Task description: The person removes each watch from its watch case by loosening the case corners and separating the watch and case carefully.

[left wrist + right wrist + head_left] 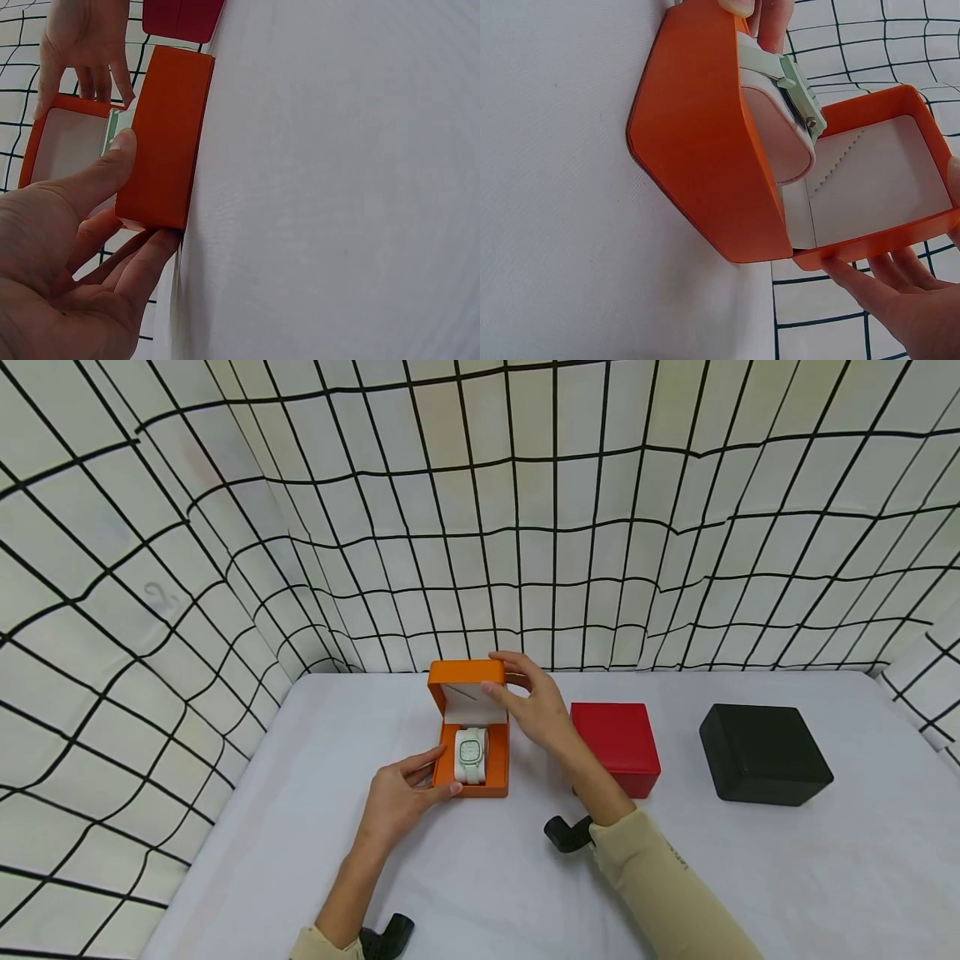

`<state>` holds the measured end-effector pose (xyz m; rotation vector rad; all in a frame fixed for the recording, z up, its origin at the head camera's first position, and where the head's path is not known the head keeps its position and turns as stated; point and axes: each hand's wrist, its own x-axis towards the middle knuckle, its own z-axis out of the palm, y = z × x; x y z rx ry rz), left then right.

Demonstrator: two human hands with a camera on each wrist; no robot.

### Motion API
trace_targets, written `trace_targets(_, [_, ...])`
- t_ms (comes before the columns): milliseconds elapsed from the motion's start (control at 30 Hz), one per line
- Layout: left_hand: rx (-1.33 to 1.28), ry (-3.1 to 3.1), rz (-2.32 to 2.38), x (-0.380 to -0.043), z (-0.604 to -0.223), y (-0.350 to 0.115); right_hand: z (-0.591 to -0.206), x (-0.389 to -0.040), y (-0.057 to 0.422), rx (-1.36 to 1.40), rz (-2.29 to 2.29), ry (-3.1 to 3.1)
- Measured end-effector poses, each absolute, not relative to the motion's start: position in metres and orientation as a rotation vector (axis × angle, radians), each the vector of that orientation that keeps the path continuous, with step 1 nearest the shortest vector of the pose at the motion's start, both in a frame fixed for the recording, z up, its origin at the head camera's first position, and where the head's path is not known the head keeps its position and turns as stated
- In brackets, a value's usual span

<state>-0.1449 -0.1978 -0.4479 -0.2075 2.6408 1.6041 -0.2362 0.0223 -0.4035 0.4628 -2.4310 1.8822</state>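
Note:
An orange watch box stands with its lid raised on the white-covered table. Inside it sits a pale green watch, its strap round a white cushion. My left hand grips the base at its left front corner, the thumb on the front rim and fingers along the side. At the lid's right edge, my right hand pinches it, thumb at the inner side and fingers behind. The lid's lining is white.
A red box is just right of the orange one, close by the right forearm. Farther right stands a black box. White walls with a black grid rise behind and left of the table. Black wrist mounts stick out at the sleeves.

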Motion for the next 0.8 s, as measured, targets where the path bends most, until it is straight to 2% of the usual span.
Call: trace_targets(800, [-0.232,2.632,1.597,-0.146,-0.448,-0.198,-0.396,-0.225,0.024,0.42,1.781,-2.452])
